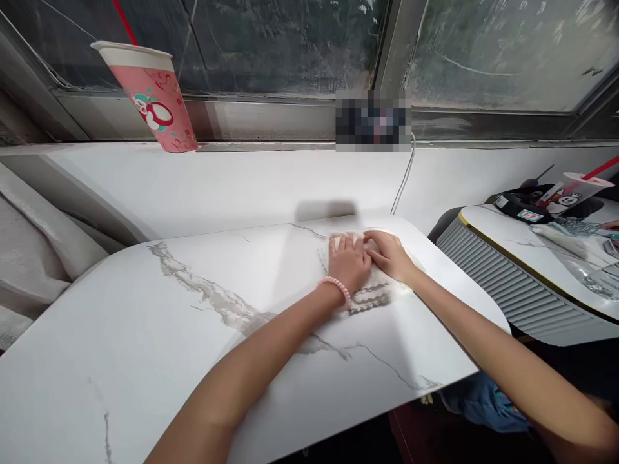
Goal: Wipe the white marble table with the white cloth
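Note:
A white cloth (370, 296) with ruffled grey-edged folds lies on the white marble-patterned table (193, 367), towards its far right side. My left hand (349, 263), with a pink beaded bracelet on the wrist, rests palm down on the cloth, fingers stretched out and slightly apart. Close beside it is my right hand (393, 258), its fingers bent and closed on the cloth near the left hand's fingers. Both hands cover much of the cloth, so its full shape is hidden.
A pink paper cup (159, 106) with a red straw stands on the window ledge. A blurred-out object (373, 121) has a white cable hanging down. On the right, a ribbed-sided table (512, 283) holds another cup (570, 193) and a black item (520, 207). Grey fabric (33, 238) borders the left.

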